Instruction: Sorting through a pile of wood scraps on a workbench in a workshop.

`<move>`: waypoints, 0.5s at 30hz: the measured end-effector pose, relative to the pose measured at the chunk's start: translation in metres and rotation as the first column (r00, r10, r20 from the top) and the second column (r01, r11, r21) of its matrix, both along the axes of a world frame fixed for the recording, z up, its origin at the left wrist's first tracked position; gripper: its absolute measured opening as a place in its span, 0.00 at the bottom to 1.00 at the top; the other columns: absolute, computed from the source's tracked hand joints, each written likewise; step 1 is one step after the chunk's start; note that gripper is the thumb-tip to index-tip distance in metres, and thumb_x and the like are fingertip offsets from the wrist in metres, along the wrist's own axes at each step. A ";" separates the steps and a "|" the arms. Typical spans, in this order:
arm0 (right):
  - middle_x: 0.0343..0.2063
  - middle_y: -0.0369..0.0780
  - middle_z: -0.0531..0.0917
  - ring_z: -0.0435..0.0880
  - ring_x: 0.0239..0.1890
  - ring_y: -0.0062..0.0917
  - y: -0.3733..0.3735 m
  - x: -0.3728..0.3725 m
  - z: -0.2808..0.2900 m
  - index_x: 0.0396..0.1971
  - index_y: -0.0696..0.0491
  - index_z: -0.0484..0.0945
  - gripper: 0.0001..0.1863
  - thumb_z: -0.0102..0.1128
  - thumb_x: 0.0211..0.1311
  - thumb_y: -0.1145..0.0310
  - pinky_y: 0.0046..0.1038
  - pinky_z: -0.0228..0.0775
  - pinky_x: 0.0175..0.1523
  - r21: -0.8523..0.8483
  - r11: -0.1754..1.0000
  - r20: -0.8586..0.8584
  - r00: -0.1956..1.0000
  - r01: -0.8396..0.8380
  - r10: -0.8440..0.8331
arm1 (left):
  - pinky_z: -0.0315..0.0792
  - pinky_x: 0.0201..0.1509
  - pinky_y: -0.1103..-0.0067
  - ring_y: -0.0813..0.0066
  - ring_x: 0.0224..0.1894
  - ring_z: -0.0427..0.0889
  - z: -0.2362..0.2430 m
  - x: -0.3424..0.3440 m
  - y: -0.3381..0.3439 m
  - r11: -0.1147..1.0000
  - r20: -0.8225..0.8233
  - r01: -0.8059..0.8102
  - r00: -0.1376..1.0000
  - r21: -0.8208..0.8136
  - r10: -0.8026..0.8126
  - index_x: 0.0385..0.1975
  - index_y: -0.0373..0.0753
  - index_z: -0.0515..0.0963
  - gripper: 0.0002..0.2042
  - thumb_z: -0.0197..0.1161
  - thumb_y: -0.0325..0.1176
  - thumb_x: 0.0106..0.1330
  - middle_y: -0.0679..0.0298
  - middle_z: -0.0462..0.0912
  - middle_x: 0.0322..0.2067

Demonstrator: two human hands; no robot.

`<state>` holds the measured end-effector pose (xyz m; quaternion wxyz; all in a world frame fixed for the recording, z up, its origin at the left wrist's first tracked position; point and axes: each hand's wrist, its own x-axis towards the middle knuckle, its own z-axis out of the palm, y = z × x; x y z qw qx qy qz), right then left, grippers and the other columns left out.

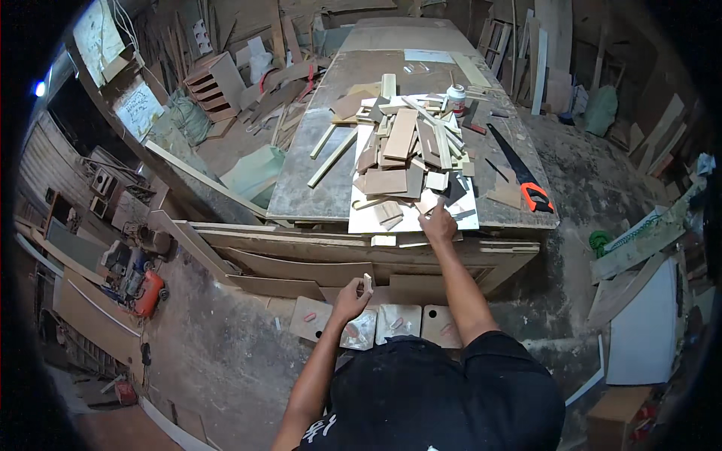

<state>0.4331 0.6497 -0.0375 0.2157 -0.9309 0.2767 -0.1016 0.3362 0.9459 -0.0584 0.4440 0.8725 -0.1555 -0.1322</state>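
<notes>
My left hand is closed around a small pale wood offcut, held low in front of the bench. At the bench's front edge, my right hand reaches into the near side of a heap of wood offcuts. Its fingers are curled beside a light wood piece and a dark flat piece; what they grip is not clear. The heap lies on a white board, with flat brown panels and pale strips crossing at many angles.
A handsaw with an orange handle and a white jar lie right of the heap on the workbench. Several square stools stand below its front. An orange compressor sits on the floor at left.
</notes>
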 end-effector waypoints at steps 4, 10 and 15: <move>0.33 0.52 0.81 0.81 0.35 0.46 0.004 -0.013 0.005 0.57 0.55 0.56 0.43 0.66 0.43 0.51 0.44 0.72 0.39 0.117 0.991 0.029 0.998 0.059 -0.063 | 0.73 0.44 0.71 0.60 0.39 0.81 0.007 -0.003 0.003 0.999 -0.046 -0.021 0.999 -0.029 0.020 0.42 0.33 0.73 0.17 0.61 0.38 0.58 0.52 0.81 0.37; 0.33 0.49 0.81 0.81 0.38 0.45 0.029 -0.028 -0.007 0.49 0.57 0.65 0.37 0.66 0.41 0.51 0.42 0.72 0.41 0.067 0.996 -0.020 0.998 -0.062 0.064 | 0.73 0.43 0.73 0.65 0.36 0.80 -0.003 0.004 0.014 0.994 -0.086 -0.063 0.995 -0.086 0.056 0.38 0.32 0.73 0.16 0.61 0.38 0.58 0.53 0.80 0.33; 0.33 0.50 0.81 0.81 0.38 0.43 0.034 -0.016 -0.007 0.45 0.53 0.71 0.30 0.66 0.44 0.51 0.42 0.72 0.42 0.071 0.991 -0.018 0.993 -0.112 0.113 | 0.73 0.44 0.74 0.66 0.38 0.80 -0.011 0.003 0.017 0.995 -0.087 -0.048 0.995 -0.093 0.040 0.39 0.32 0.72 0.15 0.61 0.36 0.58 0.54 0.80 0.33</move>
